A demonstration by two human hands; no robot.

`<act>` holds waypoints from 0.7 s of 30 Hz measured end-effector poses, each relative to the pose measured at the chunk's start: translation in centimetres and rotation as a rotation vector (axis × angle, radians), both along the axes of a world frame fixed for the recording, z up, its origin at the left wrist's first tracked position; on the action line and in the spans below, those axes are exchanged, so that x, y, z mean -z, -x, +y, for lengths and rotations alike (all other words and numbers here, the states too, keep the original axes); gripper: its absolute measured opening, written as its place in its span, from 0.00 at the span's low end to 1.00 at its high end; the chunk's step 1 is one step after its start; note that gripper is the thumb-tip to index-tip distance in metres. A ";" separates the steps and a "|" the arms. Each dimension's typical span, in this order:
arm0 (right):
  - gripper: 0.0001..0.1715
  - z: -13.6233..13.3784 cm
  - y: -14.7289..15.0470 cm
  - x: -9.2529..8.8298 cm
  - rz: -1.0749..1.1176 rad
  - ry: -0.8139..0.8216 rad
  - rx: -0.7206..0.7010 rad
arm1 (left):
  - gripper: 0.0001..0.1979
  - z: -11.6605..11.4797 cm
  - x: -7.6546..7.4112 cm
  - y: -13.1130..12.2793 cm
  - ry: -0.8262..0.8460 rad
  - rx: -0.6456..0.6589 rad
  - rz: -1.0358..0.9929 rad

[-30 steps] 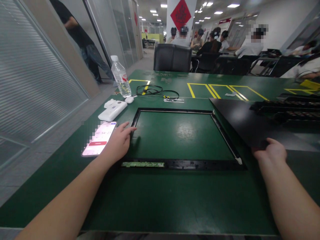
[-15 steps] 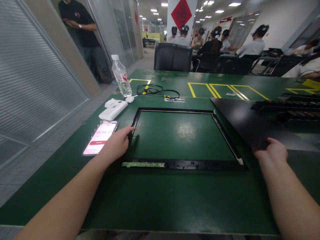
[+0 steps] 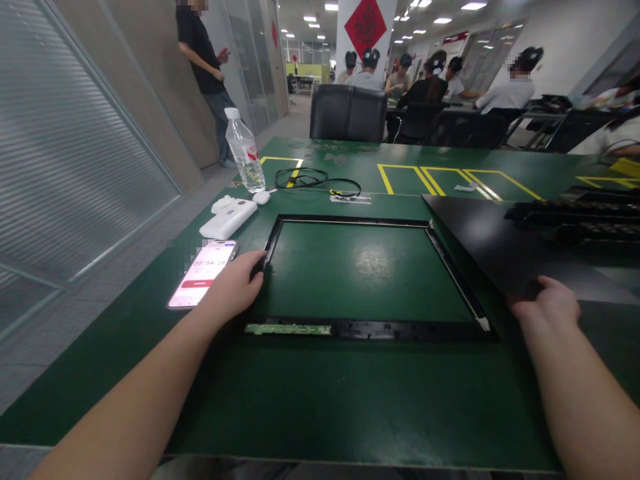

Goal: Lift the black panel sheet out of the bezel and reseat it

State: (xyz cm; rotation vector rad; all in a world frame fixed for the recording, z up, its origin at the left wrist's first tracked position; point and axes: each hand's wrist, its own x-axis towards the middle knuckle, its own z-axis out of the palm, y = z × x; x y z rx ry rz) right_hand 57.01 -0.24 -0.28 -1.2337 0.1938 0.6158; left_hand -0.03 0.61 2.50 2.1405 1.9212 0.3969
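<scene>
A thin black rectangular frame [image 3: 415, 329], like a monitor bezel, lies on the green table, with a green circuit strip [image 3: 287, 329] along its near bar. My left hand [image 3: 239, 283] is closed around the frame's left side, its fingertips partly hidden. At the right, my right hand [image 3: 547, 305] grips the near edge of a flat dark panel [image 3: 493, 240]. Its thumb lies on top, and the other fingers are mostly hidden. Beside my left wrist is a lit phone [image 3: 203, 273] showing a timer.
A white device [image 3: 229, 220] and a water bottle [image 3: 245, 157] stand beyond the phone. A black cable [image 3: 303, 179] lies coiled at the back. Black parts [image 3: 595, 213] are stacked at the right. A black chair [image 3: 349, 113] and several seated people are across the table.
My left index finger has drawn back from over the frame and now curls at its left side. My right hand keeps hold of the panel. A standing person in the background has moved right.
</scene>
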 end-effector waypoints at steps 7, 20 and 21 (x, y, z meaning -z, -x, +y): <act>0.13 -0.3 1.4 -0.8 -0.019 0.006 0.046 | 0.28 0.2 0.6 0.5 -0.047 0.072 0.010; 0.14 -0.8 3.0 -2.7 -0.024 -0.112 -0.002 | 0.29 0.0 0.3 0.3 -0.053 0.096 -0.066; 0.13 -0.9 3.1 -2.9 -0.040 -0.143 -0.010 | 0.29 0.0 0.2 0.3 -0.053 0.095 -0.074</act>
